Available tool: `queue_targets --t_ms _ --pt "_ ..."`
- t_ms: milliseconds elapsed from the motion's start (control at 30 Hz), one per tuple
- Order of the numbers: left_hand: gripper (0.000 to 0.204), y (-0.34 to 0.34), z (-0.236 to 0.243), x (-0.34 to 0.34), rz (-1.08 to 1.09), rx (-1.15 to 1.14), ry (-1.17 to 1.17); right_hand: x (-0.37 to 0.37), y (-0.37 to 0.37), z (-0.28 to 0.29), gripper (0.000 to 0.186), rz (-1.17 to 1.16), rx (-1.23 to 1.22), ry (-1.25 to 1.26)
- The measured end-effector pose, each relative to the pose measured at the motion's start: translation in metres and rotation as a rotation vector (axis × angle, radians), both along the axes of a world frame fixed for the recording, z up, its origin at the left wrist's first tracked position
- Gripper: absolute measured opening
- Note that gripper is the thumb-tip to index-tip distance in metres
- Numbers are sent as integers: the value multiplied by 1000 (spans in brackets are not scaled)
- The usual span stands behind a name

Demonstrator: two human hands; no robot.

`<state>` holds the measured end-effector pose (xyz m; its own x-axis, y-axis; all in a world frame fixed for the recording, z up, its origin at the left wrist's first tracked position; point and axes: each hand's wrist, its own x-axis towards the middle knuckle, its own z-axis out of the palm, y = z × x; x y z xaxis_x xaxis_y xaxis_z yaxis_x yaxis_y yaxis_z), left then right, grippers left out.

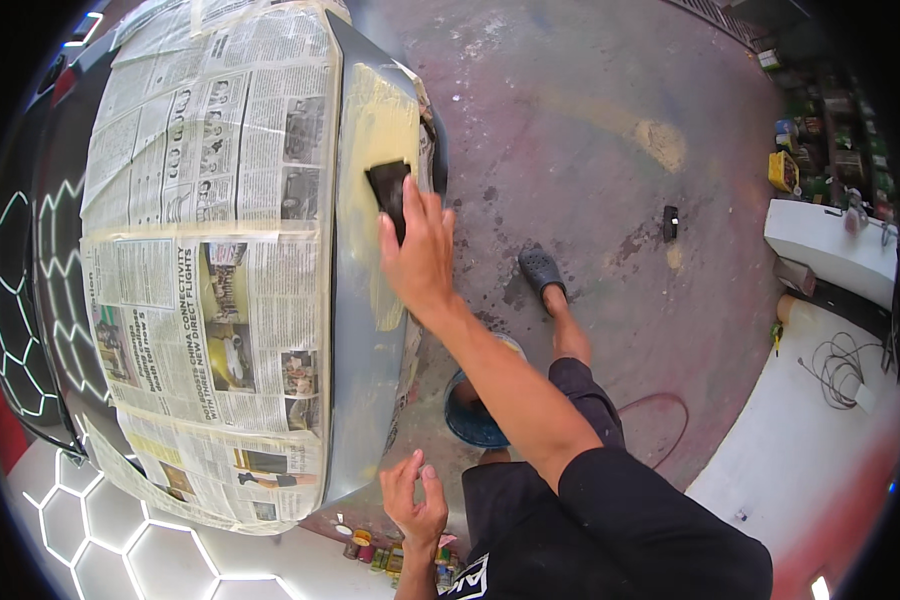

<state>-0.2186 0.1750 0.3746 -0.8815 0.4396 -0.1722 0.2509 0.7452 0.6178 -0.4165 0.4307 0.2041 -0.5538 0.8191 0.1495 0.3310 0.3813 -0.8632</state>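
Observation:
My right hand (422, 250) grips a black putty spreader (390, 195), its wide edge lying on a patch of pale yellow filler (382, 120). The filler is smeared along a grey body panel (355, 400) of a car, thicker toward the far end and thin and streaky nearer me. Lower down, beside the panel's near end, my left hand (415, 500) hangs in the air with its fingers loosely bent and apart. Nothing shows in it.
Taped newspaper (260, 200) covers the car surface left of the panel. A dark bucket (473, 412) stands on the floor below my right forearm. Cans (380, 555) stand near my left wrist. A small black object (670, 223) and a red hose (682, 420) lie to the right.

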Motion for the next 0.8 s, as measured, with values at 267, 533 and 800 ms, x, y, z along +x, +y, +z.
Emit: queue_targets --t_ms 267,533,800 --pt "35 12 -6 3 40 42 9 -57 85 2 63 -73 -10 -20" --pt "35 26 -3 1 -19 58 1 -60 100 6 64 -37 -90 -66" --pt "37 27 0 -1 -43 32 9 -28 56 4 65 35 -75 -55"
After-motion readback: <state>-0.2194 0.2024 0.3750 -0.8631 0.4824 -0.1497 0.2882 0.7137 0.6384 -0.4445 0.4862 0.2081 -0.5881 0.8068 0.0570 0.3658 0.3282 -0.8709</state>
